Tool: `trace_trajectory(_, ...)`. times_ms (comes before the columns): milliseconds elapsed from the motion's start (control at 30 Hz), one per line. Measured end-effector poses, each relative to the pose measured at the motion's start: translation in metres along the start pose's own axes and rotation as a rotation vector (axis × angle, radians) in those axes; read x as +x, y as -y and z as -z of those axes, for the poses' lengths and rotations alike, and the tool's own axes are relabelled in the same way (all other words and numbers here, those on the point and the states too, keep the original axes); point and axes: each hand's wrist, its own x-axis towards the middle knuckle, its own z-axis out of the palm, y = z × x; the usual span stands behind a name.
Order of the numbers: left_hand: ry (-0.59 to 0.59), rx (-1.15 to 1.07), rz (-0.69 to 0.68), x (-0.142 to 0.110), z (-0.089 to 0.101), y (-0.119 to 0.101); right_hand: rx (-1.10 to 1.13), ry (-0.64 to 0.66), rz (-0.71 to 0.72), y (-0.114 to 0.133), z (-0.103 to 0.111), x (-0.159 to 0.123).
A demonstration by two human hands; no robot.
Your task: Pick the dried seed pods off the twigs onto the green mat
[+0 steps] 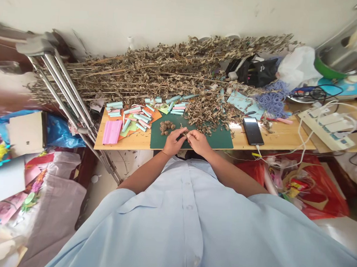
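Over the front edge of a green cutting mat, my left hand and my right hand meet with fingers pinched together. Between the fingertips is a small bit of dried leaf, held by both hands and partly hidden. Just left of my left hand sits a cluster of small brown balls of dried leaf. Behind my right hand spreads a heap of loose dried leaves, partly on the mat.
Long dried plant stalks fill the back of the table. Rolled paper pieces and a pink packet lie left. A phone, blue-purple yarn and a power strip are right. Metal crutches lean at the left edge.
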Motion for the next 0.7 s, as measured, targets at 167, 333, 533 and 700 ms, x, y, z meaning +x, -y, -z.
trace_trajectory(167, -0.012, 0.042, 0.057, 0.001, -0.002, -0.003, -0.048, -0.013, 0.006, -0.002, 0.000, 0.002)
trace_trajectory(333, 0.041, 0.094, 0.045, 0.004, 0.000, -0.009, -0.232, -0.036, 0.116, 0.001, 0.004, 0.002)
trace_trajectory(533, 0.089, 0.135, 0.029, 0.005, 0.001, -0.011, -0.389, -0.040, 0.180, 0.000, 0.005, 0.002)
trace_trajectory(700, 0.093, 0.124, 0.021, 0.005, 0.003, -0.011, -0.401, -0.058, 0.190, 0.000, 0.001, 0.001)
